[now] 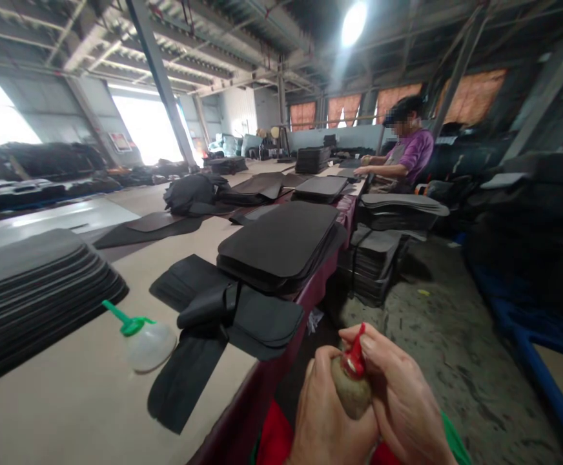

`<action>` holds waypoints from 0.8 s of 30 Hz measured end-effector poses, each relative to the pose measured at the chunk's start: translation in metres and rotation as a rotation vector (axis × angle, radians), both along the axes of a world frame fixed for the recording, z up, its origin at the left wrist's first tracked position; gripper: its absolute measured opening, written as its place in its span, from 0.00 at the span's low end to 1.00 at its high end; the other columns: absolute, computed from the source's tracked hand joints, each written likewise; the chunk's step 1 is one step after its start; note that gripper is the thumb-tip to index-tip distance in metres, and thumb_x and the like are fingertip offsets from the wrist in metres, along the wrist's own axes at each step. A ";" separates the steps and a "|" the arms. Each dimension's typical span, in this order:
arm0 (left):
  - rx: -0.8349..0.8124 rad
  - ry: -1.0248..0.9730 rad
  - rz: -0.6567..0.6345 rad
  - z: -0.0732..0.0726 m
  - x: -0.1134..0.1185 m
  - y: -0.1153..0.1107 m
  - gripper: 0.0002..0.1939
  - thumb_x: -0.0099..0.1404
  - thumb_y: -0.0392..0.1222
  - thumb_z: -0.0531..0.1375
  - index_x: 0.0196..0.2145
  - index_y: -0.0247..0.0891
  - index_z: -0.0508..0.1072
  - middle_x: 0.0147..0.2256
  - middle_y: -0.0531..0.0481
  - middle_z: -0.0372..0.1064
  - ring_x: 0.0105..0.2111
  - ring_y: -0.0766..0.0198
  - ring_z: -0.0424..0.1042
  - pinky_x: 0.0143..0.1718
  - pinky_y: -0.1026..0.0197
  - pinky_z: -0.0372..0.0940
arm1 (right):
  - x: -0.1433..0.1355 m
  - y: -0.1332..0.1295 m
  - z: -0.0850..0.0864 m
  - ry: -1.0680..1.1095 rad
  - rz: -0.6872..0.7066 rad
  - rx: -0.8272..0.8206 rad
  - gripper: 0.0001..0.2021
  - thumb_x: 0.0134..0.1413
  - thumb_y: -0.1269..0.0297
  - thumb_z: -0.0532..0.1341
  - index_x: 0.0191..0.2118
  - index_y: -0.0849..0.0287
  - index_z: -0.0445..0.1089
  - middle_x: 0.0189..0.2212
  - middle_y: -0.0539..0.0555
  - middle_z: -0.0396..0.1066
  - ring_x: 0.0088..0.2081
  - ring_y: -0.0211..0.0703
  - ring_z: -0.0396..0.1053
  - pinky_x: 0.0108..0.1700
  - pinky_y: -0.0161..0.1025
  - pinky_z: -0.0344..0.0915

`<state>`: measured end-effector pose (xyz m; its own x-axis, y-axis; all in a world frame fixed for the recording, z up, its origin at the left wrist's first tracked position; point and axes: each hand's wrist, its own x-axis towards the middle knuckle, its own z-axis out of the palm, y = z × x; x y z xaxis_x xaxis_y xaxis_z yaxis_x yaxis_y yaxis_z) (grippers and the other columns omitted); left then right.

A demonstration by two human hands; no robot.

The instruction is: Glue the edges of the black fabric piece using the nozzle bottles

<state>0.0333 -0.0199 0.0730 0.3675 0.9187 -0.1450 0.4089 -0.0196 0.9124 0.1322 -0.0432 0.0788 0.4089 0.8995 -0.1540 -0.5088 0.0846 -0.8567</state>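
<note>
Close to my body, beyond the table's edge, I hold a small brownish squeeze bottle [352, 392] with a red nozzle. My left hand [327, 407] is wrapped round the bottle's body. My right hand [402, 387] pinches the red nozzle [358, 355] between thumb and fingers. The lower part of the bottle is hidden by my hands. On the table to the left stands a whitish squeeze bottle [150, 347] with a green nozzle. Folded dark pieces of sheet material [223, 313] lie crosswise beside it.
A stack of dark rounded sheets [281, 242] sits at the table edge [243, 394]. Another tall stack [34, 290] is at the left. Bundled sheets [371, 261] stand on the floor. A co-worker [407, 148] in purple works further along. A blue frame [518, 336] runs along the right.
</note>
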 end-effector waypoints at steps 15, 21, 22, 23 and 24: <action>0.003 -0.026 -0.002 -0.006 0.000 0.000 0.23 0.51 0.43 0.67 0.44 0.41 0.65 0.42 0.43 0.73 0.45 0.49 0.73 0.46 0.53 0.63 | -0.004 -0.001 -0.001 0.031 -0.002 -0.044 0.19 0.46 0.53 0.72 0.40 0.62 0.76 0.27 0.50 0.64 0.27 0.31 0.59 0.28 0.25 0.60; -0.011 -0.044 -0.009 -0.014 -0.001 0.000 0.21 0.53 0.43 0.66 0.43 0.41 0.64 0.42 0.42 0.74 0.46 0.48 0.73 0.46 0.54 0.64 | -0.005 -0.003 -0.008 -0.030 0.024 -0.032 0.19 0.46 0.61 0.68 0.45 0.62 0.77 0.34 0.53 0.68 0.34 0.35 0.64 0.34 0.26 0.63; -0.008 -0.045 -0.016 -0.014 -0.001 0.001 0.21 0.53 0.44 0.66 0.43 0.41 0.64 0.41 0.43 0.74 0.46 0.49 0.73 0.46 0.54 0.64 | -0.005 -0.004 -0.009 -0.028 0.031 -0.013 0.20 0.46 0.61 0.68 0.46 0.62 0.77 0.35 0.54 0.69 0.35 0.36 0.65 0.35 0.26 0.64; -0.002 -0.047 -0.024 -0.014 -0.002 0.001 0.21 0.53 0.44 0.67 0.43 0.41 0.64 0.41 0.43 0.74 0.46 0.49 0.73 0.46 0.54 0.64 | -0.005 -0.004 -0.009 -0.023 0.035 0.000 0.20 0.47 0.59 0.68 0.47 0.63 0.77 0.34 0.54 0.68 0.35 0.37 0.65 0.35 0.27 0.64; 0.002 -0.050 -0.027 -0.014 -0.002 0.002 0.21 0.53 0.44 0.67 0.42 0.42 0.63 0.41 0.43 0.74 0.46 0.49 0.73 0.46 0.55 0.63 | -0.004 -0.003 -0.009 -0.020 0.036 0.005 0.20 0.48 0.57 0.68 0.46 0.63 0.77 0.33 0.54 0.68 0.34 0.36 0.64 0.34 0.27 0.64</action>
